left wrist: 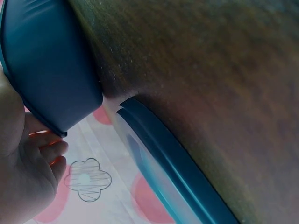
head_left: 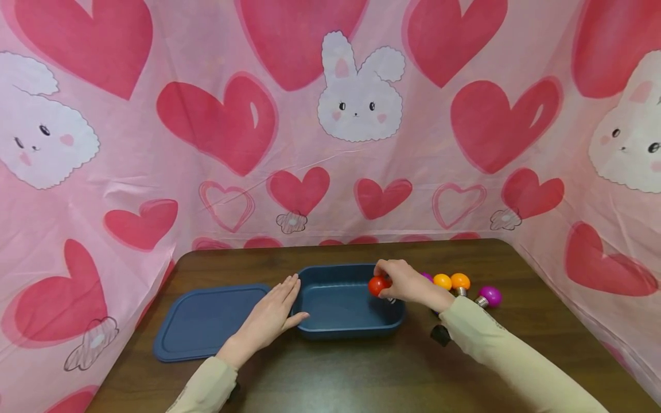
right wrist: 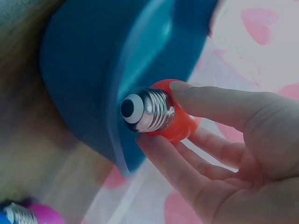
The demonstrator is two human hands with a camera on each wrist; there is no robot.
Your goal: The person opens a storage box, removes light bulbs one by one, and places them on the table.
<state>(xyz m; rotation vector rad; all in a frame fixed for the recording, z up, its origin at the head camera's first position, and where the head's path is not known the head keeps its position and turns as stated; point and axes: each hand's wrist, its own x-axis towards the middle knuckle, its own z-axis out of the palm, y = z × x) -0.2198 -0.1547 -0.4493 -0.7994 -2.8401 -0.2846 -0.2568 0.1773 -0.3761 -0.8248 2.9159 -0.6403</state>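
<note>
A red light bulb (head_left: 378,285) with a silver screw base is pinched between the thumb and fingers of my right hand (head_left: 404,280). In the right wrist view the bulb (right wrist: 180,114) overlaps the rim of a dark blue rectangular box (right wrist: 84,70), its screw base pointing toward the camera. From the head view the bulb is over the right end of the box (head_left: 351,331), whose visible floor is bare. My left hand (head_left: 276,307) rests along the box's left rim with straight fingers; the left wrist view has the fingers against the box wall (left wrist: 51,65).
The flat blue lid (head_left: 212,321) lies on the brown wooden table (head_left: 341,373), left of the box. Right of the box are orange bulbs (head_left: 459,281) and purple bulbs (head_left: 490,296), partly hidden by my right arm. A patterned pink cloth (head_left: 299,149) hangs around the table.
</note>
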